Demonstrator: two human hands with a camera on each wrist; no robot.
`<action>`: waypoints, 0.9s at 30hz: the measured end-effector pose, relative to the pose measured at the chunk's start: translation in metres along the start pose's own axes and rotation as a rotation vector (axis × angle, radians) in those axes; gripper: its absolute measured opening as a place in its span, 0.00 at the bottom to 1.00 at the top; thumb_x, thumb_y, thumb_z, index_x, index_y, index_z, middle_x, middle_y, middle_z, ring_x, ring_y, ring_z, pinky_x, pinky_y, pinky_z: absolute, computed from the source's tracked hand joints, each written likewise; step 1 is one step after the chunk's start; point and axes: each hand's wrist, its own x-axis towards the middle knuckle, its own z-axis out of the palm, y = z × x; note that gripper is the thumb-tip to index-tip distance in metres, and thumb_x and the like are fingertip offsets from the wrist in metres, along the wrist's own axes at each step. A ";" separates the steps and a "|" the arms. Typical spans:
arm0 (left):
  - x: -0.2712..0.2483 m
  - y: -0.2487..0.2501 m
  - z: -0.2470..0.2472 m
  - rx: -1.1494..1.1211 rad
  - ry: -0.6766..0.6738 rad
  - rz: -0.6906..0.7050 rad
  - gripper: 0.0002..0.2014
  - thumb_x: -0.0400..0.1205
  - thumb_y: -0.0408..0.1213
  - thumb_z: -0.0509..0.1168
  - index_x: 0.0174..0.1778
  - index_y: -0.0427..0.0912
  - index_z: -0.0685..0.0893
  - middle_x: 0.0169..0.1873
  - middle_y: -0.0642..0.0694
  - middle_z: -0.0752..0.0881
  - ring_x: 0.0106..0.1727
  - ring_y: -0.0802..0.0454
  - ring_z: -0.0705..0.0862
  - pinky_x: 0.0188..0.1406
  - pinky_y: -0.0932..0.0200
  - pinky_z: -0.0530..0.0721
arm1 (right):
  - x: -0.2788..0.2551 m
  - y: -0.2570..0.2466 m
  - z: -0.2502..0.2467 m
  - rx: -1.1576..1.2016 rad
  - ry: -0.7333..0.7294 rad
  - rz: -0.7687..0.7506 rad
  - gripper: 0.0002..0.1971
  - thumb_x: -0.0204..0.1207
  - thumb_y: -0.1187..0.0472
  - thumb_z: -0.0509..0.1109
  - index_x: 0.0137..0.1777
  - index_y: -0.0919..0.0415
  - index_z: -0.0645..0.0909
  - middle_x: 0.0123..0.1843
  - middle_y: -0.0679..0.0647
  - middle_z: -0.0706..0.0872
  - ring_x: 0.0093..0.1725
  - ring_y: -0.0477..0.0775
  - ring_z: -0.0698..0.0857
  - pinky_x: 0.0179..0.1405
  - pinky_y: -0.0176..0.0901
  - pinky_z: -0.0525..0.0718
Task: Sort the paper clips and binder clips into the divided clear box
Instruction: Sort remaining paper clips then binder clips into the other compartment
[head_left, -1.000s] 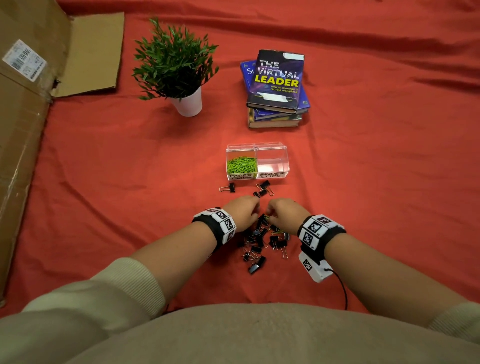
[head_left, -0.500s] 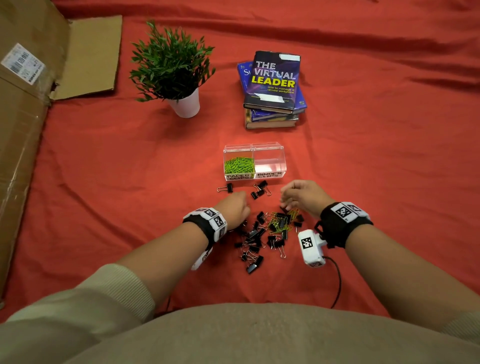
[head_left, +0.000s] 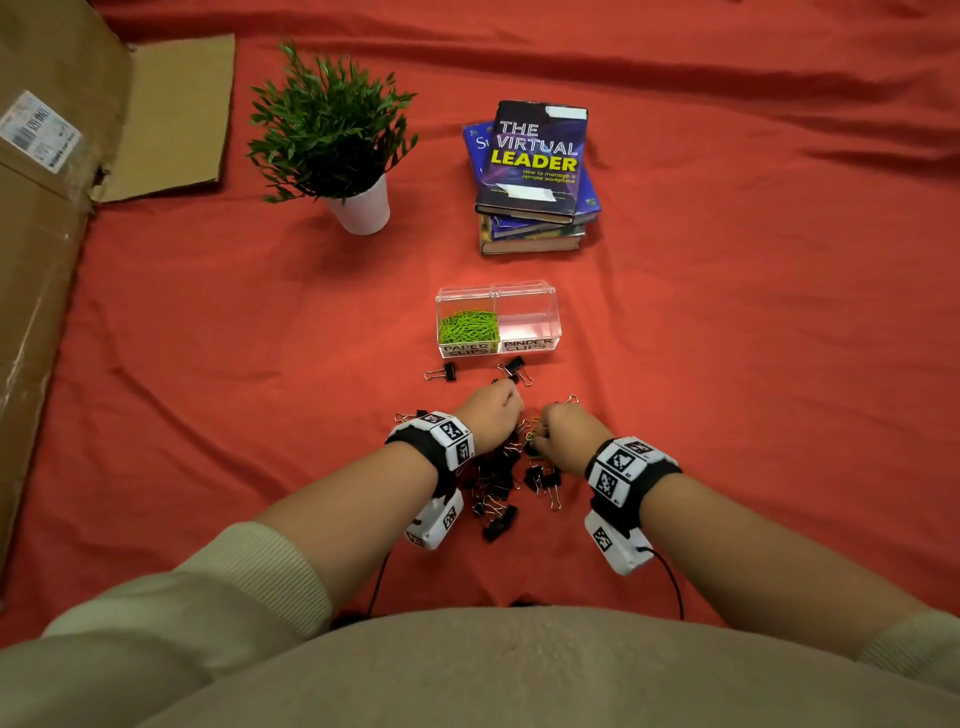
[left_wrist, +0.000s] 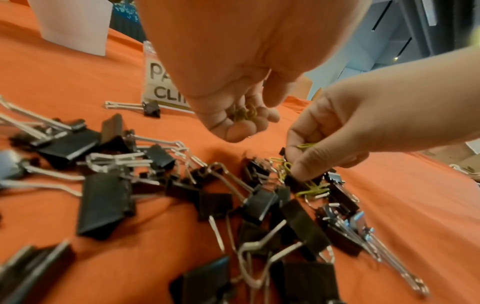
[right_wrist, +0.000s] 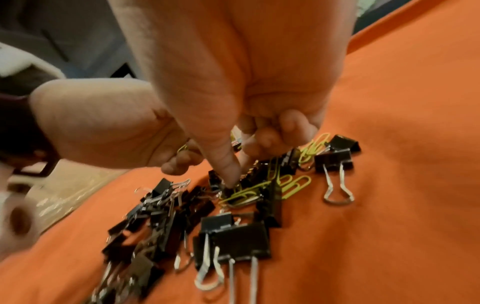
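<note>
The divided clear box (head_left: 524, 291) stands ahead of my hands; its left bay holds green paper clips (head_left: 467, 326), and its right bay, labelled for binder clips, looks bare. A pile of black binder clips (head_left: 496, 480) with green paper clips (right_wrist: 293, 186) mixed in lies on the red cloth. My left hand (left_wrist: 249, 123) hovers over the pile's far side, fingers curled round a few paper clips (left_wrist: 244, 114). My right hand (right_wrist: 236, 174) reaches into the pile, thumb tip down among the green clips, one clip (left_wrist: 306, 145) caught in its curled fingers.
Three stray binder clips (head_left: 514, 366) lie between the pile and the box. Farther back stand a potted plant (head_left: 332, 135) and a stack of books (head_left: 535, 176). Flattened cardboard (head_left: 41, 234) runs along the left side.
My right hand, which was lifted out to the front right of the pile half a second ago, has come back down into it. The left hand has shifted slightly forward.
</note>
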 end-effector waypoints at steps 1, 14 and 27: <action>0.000 0.000 0.004 0.026 0.015 0.000 0.06 0.85 0.33 0.53 0.44 0.41 0.74 0.31 0.50 0.75 0.33 0.50 0.73 0.31 0.56 0.70 | 0.001 0.000 0.000 0.048 -0.010 0.010 0.08 0.74 0.62 0.67 0.36 0.66 0.80 0.35 0.62 0.84 0.37 0.60 0.83 0.35 0.45 0.78; -0.004 -0.026 -0.004 0.273 0.139 -0.004 0.07 0.80 0.33 0.62 0.53 0.44 0.77 0.52 0.45 0.82 0.45 0.49 0.80 0.44 0.57 0.77 | -0.013 0.072 -0.050 1.164 -0.052 0.140 0.11 0.76 0.75 0.60 0.49 0.66 0.83 0.33 0.57 0.83 0.28 0.50 0.79 0.24 0.36 0.75; 0.006 0.002 0.034 0.417 0.027 0.158 0.14 0.81 0.41 0.65 0.62 0.45 0.77 0.59 0.44 0.79 0.60 0.43 0.81 0.58 0.47 0.82 | 0.000 0.061 -0.030 0.103 0.044 -0.078 0.08 0.72 0.66 0.68 0.50 0.59 0.83 0.47 0.54 0.85 0.46 0.52 0.82 0.47 0.40 0.77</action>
